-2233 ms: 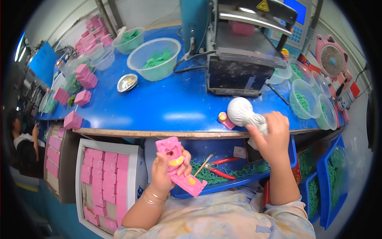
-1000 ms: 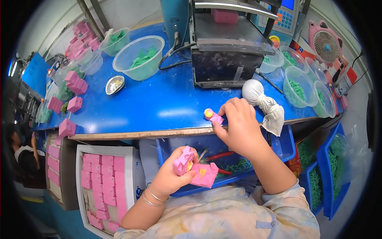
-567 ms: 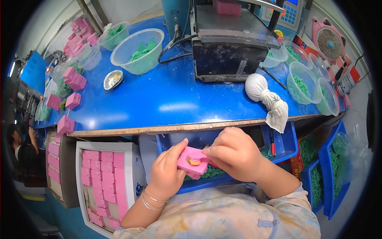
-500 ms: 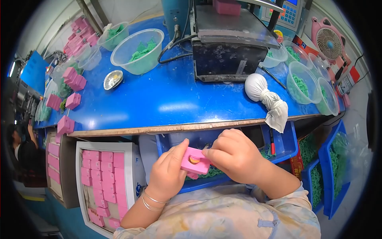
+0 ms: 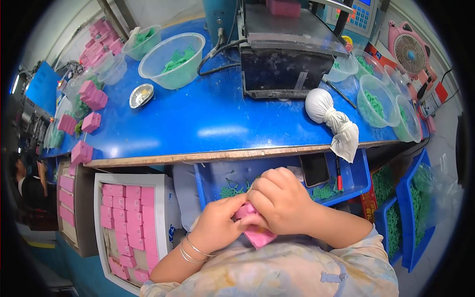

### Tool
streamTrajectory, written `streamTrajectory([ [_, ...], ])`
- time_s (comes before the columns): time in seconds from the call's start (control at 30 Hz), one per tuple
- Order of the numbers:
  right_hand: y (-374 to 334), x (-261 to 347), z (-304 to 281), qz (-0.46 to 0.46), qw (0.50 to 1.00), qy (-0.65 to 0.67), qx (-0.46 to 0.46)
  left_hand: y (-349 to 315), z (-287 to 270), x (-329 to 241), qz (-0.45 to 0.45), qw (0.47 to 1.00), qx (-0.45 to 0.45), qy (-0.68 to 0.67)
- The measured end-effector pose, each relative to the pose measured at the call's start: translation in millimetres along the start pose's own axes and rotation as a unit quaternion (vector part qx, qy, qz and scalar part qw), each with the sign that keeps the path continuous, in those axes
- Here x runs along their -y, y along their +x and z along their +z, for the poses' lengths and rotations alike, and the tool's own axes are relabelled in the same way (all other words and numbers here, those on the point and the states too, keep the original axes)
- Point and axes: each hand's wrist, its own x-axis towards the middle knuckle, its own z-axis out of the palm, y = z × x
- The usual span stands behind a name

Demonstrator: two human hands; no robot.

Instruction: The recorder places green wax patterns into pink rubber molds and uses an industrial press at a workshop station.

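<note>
"Where's the pink block (image 5: pixel 261 238)?"
"Before the shirt (image 5: pixel 277 267); left hand (image 5: pixel 220 222) at nine o'clock, right hand (image 5: pixel 281 204) at two, fingers gripping it!"
"Room?"
"Blue tabletop (image 5: pixel 217 123) at twelve, white pouch (image 5: pixel 321 106) overhanging its edge, one-thirty."

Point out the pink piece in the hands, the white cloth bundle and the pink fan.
Pink piece (image 5: pixel 260 238): head view, on its exposed lower part.
White cloth bundle (image 5: pixel 333 119): head view, on its gathered middle.
Pink fan (image 5: pixel 408 51): head view, on its round grille.
</note>
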Motion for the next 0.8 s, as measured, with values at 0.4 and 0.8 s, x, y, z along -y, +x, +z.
streamTrajectory([
  [0.4,-6.4,-18.4,15.6,0.271,0.885,0.378,-0.032,5.7,4.0,-3.4,-0.109,0.926,0.060,-0.356],
  [0.8,-20.5,-6.0,20.2,0.200,0.931,0.274,-0.130,7.9,8.0,1.9,0.041,0.987,-0.050,-0.148],
])
